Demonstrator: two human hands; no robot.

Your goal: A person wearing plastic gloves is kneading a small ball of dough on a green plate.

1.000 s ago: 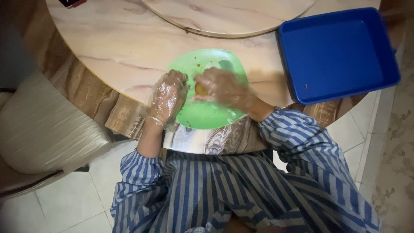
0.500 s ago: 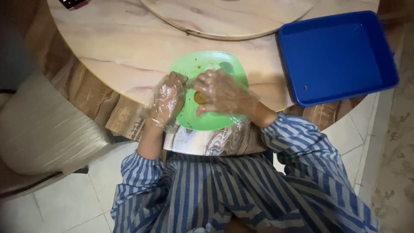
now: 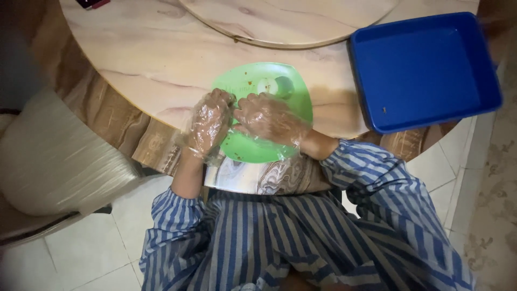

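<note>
Two hands work at the middle of the frame, each inside a thin, crinkled clear plastic glove. The left hand [image 3: 209, 125] sits at the left rim of the single green plate [image 3: 258, 151], fingers curled down; the right hand [image 3: 269, 119] lies across the plate's middle, fingers bent toward the left one, so the fingertips of the two meet or nearly meet. Whatever lies between them is hidden under the gloves, and I cannot tell whether either hand is gripping anything.

The plate is smooth plastic, roughly square with rounded corners, speckled with small reddish bits. It rests at the near edge of the counter [image 3: 161, 59], just above the person's lap. One small pale round piece [image 3: 276, 86] lies in its upper part, beyond the right hand; its kind is hard to make out.

The counter is round, with a polished marble-like top in beige with brown veins. One raised round turntable [image 3: 280, 19] of the same stone is cut off by the top of the frame. One blue rectangular plastic tray [image 3: 425, 70] with raised walls sits at the upper right, overhanging the counter's edge. A dark item at the upper left is cut off. A pale cushioned chair [image 3: 54, 161] stands at the left. Both sleeves are blue-and-white striped cloth.
</note>
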